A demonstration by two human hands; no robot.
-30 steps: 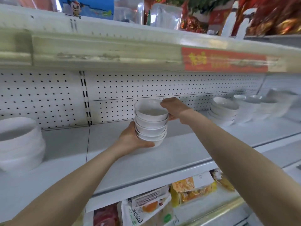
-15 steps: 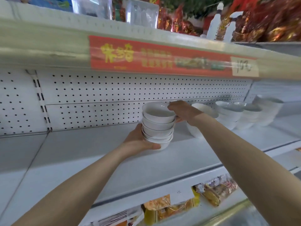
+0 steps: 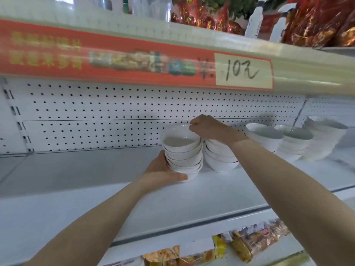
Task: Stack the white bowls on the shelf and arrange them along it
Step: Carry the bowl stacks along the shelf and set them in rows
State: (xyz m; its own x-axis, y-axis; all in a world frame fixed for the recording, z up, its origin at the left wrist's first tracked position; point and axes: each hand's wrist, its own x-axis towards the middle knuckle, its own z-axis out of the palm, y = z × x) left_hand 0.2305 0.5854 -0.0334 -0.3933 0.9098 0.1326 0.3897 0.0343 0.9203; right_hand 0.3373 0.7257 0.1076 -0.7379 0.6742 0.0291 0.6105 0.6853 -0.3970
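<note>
Both hands hold one stack of white bowls (image 3: 182,152) on the shelf (image 3: 192,204): left hand (image 3: 163,172) cupping its base, right hand (image 3: 209,127) pinching the top rim. It sits touching the next stack (image 3: 221,160); further stacks (image 3: 292,141) line the back rightward, so arranging looks nearly done here.

This is a shop, seen at a run of retail shelving. A red price strip (image 3: 134,60) runs along the front edge of the upper shelf, with a pale tag (image 3: 243,71) handwritten "10" plus a character. Behind the white shelf (image 3: 96,198) below the strip stands a white pegboard back panel (image 3: 115,112). Above the strip sit shiny red packets (image 3: 317,22) and white bottles (image 3: 255,18). Below the white shelf lie packaged snacks (image 3: 253,240). White bowls (image 3: 221,156) stand in stacks in a row along the shelf.
</note>
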